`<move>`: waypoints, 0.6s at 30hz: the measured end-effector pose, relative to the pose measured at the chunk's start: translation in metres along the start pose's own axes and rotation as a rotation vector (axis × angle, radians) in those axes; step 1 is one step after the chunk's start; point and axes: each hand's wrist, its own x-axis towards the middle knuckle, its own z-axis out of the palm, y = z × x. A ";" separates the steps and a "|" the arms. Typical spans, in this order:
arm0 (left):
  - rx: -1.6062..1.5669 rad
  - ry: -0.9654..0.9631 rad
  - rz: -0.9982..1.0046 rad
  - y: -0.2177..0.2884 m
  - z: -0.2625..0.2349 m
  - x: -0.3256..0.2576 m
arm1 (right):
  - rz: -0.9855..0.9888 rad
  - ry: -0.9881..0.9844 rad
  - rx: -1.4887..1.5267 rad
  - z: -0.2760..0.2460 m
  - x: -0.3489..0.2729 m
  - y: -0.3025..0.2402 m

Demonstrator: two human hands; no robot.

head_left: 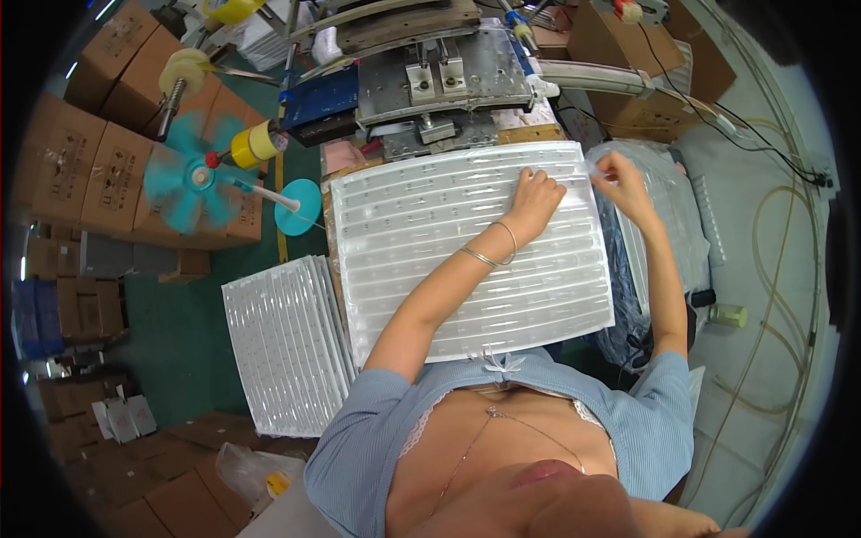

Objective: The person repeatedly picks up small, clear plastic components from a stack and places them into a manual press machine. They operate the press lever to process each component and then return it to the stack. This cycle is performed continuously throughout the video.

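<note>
A large white ribbed plastic sheet (404,260) lies in front of me, with rows of small marks between its ridges and a glossy clear covering. My left hand (535,204) rests on its upper right part, fingers curled in; whatever may be under them is hidden. Just beyond the sheet's upper right corner, my right hand (625,186) is closed in a pinch. A bit of clear plastic film (593,168) shows at its fingertips, by the sheet's edge.
A metal press-like machine (444,76) stands beyond the sheet. Similar white sheets (282,345) are stacked at lower left. A turquoise fan (199,175) and cardboard boxes (63,161) are on the left. Plastic-wrapped sheets (659,229) and a green-lidded jar (727,315) are at right.
</note>
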 end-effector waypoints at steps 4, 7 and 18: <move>-0.170 0.124 -0.052 0.000 -0.014 -0.012 | 0.149 0.204 0.191 0.001 0.017 0.011; -0.333 0.318 -0.165 -0.014 -0.041 -0.030 | 0.232 0.237 0.436 0.009 0.031 -0.011; 0.047 0.791 -0.554 -0.106 -0.127 -0.051 | 0.068 0.251 0.638 0.048 0.075 -0.076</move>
